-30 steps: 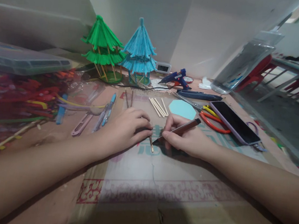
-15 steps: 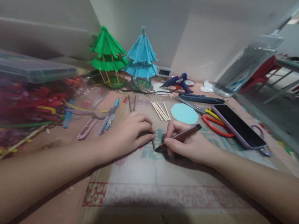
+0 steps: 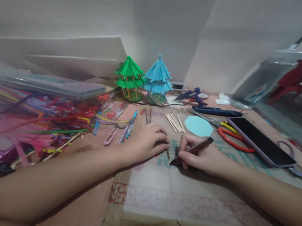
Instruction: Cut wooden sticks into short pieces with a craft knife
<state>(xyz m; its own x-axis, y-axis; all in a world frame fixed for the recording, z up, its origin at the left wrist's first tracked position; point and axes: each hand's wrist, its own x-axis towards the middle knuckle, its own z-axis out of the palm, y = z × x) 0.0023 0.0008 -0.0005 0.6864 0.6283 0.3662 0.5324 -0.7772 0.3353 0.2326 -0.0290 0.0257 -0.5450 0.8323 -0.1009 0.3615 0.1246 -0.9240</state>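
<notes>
A thin brown wooden stick (image 3: 168, 156) lies against the mat, pinned under the closed fingers of my left hand (image 3: 149, 140). My right hand (image 3: 199, 155) grips a dark marker pen (image 3: 201, 144), its black tip at the near end of that stick. Just beyond my hands lie several plain wooden sticks (image 3: 175, 123) and a pale blue octagon (image 3: 198, 126). Two brown sticks (image 3: 147, 115) rest past my left knuckles.
A green tiered paper roof model (image 3: 130, 76) and a blue one (image 3: 158, 77) stand behind. To the right are a glue gun (image 3: 192, 95), scissors (image 3: 236, 140), a phone (image 3: 261, 140) and a plastic jar (image 3: 268, 78). Colourful strips (image 3: 50, 117) and a cutter (image 3: 111, 136) lie left.
The camera view has swung left and up, so everything appears farther right and the back items lower. Both hands keep their hold, the marker tip still at the stick's near end.
</notes>
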